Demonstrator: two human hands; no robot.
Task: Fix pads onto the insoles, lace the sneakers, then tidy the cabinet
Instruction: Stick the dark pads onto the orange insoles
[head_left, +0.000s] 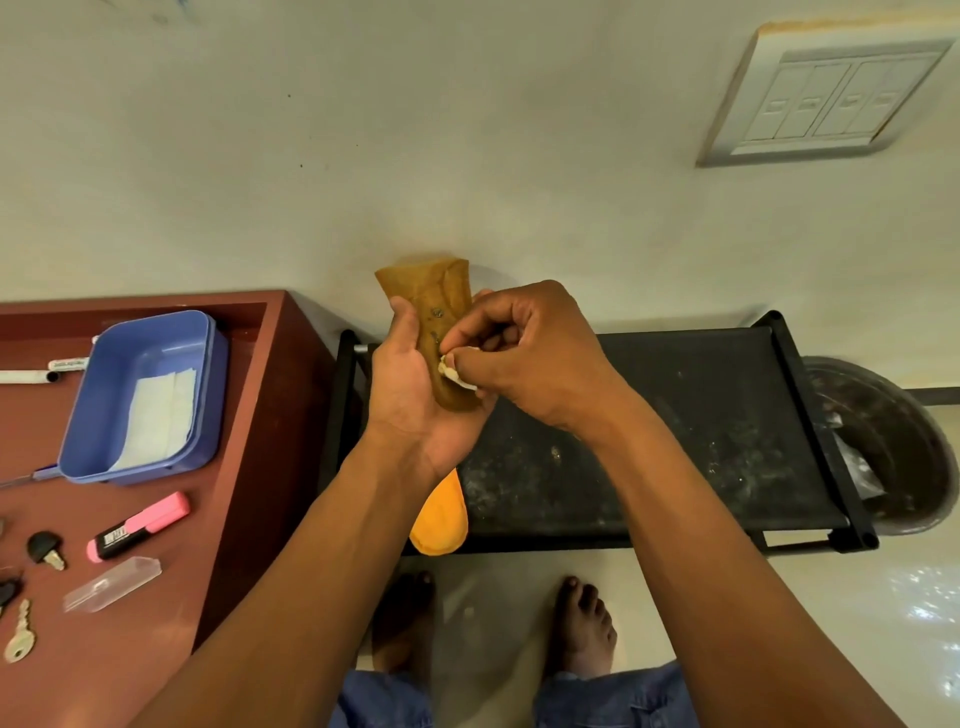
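Note:
My left hand grips a brown insole upright in front of the wall, its top end bent over. My right hand pinches a small white pad against the insole's lower face. A second, orange insole lies on the left end of the black rack shelf, partly hidden under my left wrist. No sneakers or laces are in view.
A red-brown cabinet top at left holds a blue tray with white sheets, a pink highlighter, a clear cap, keys and a white pen. A dark bin stands right of the rack. Bare feet stand below.

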